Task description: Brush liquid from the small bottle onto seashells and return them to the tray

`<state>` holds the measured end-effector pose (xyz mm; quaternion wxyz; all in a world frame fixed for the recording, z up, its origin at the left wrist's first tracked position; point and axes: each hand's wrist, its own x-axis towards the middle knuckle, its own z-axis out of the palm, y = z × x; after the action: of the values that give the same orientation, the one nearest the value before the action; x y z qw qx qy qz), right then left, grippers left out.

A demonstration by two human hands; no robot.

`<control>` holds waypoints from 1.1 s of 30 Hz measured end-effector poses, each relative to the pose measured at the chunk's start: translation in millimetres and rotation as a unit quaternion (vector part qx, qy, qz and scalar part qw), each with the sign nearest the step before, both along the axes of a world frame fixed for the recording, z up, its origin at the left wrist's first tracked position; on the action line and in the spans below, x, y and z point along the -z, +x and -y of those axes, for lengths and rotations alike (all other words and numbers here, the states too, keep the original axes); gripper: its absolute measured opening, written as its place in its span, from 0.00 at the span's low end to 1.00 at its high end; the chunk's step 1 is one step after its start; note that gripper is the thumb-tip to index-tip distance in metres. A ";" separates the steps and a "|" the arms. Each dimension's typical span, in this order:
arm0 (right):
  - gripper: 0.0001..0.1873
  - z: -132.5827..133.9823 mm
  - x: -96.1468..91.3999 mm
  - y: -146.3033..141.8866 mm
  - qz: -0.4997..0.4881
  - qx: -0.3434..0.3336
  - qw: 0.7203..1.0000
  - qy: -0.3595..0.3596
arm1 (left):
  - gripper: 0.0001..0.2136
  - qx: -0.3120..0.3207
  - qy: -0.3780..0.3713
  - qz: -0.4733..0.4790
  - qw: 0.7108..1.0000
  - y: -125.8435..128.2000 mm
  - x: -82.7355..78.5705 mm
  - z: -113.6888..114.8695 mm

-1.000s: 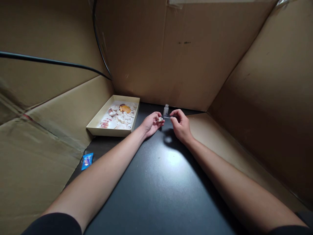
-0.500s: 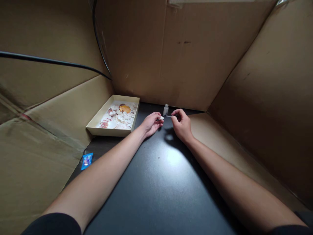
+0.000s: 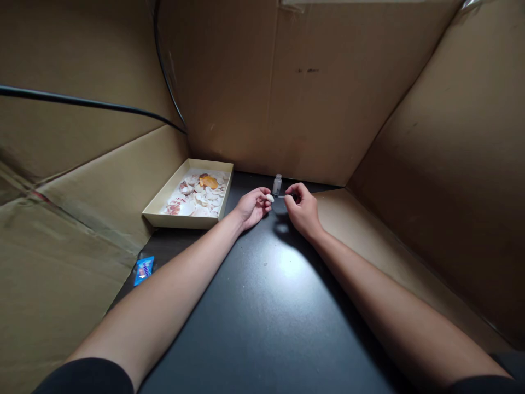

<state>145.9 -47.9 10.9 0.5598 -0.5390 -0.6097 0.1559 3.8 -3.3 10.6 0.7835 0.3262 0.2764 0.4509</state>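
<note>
No text is surely readable: lettering on the blue packet (image 3: 144,271) at the table's (image 3: 229,328) left edge is too small, and the far cardboard wall's (image 3: 283,109) dark marks (image 3: 307,70) are illegible

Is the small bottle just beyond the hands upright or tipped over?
Upright: the small bottle stands on the dark table, its narrower neck pointing up.
</note>
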 end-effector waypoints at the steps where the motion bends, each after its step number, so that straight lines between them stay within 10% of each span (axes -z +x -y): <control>1: 0.04 0.3 -0.2 -0.1 -0.008 -0.010 1.000 0.005 | 0.09 0.005 0.004 0.004 1.000 0.0 0.0 0.0; 33: 0.02 1.0 -0.1 -0.4 -0.019 -0.040 0.999 0.001 | 0.11 0.022 0.012 0.015 1.000 -1.7 -2.4 2.1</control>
<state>145.5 -48.9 11.0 0.5652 -0.5107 -0.6199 0.1884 2.1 -5.4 13.0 0.7933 0.3351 0.2517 0.4416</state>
